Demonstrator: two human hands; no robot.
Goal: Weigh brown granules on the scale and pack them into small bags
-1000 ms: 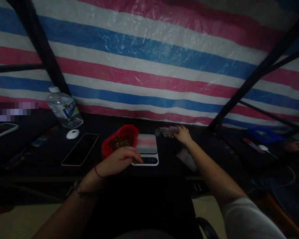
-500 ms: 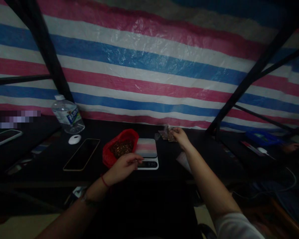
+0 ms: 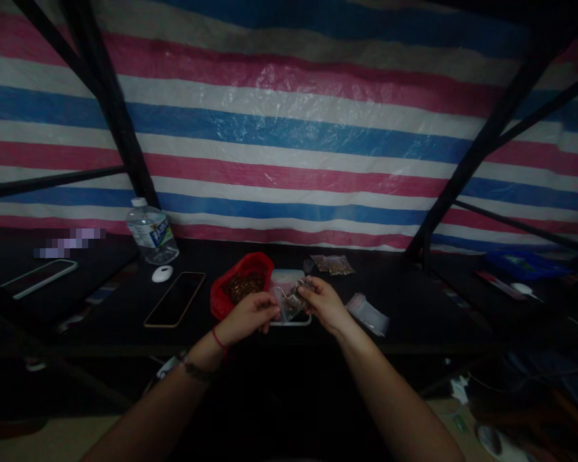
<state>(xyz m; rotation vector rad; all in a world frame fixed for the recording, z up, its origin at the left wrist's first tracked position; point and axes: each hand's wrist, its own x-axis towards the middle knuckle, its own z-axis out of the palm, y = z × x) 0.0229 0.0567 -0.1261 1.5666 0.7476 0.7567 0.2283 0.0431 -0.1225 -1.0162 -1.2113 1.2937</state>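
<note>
While both forearms reach forward from the bottom of the view, the left hand (image 3: 247,316) and the right hand (image 3: 324,303) meet over the near edge of the dark counter (image 3: 414,321), each grip pinched on one side of a small clear bag (image 3: 290,300) with brownish contents, held just above a small scale (image 3: 289,285). A red string circles the left wrist. Just left of the scale sits a red bag (image 3: 243,289), open and holding brown pieces. Right of the hands lies a bundle of clear empty bags (image 3: 367,313). Farther left, a phone (image 3: 175,298) lies flat, with a small white round object (image 3: 162,274) and a water bottle (image 3: 151,231) beyond it. Behind the scale rest more filled small bags (image 3: 334,264). At the back hangs a striped tarp (image 3: 293,128) in pink, blue and white.
</note>
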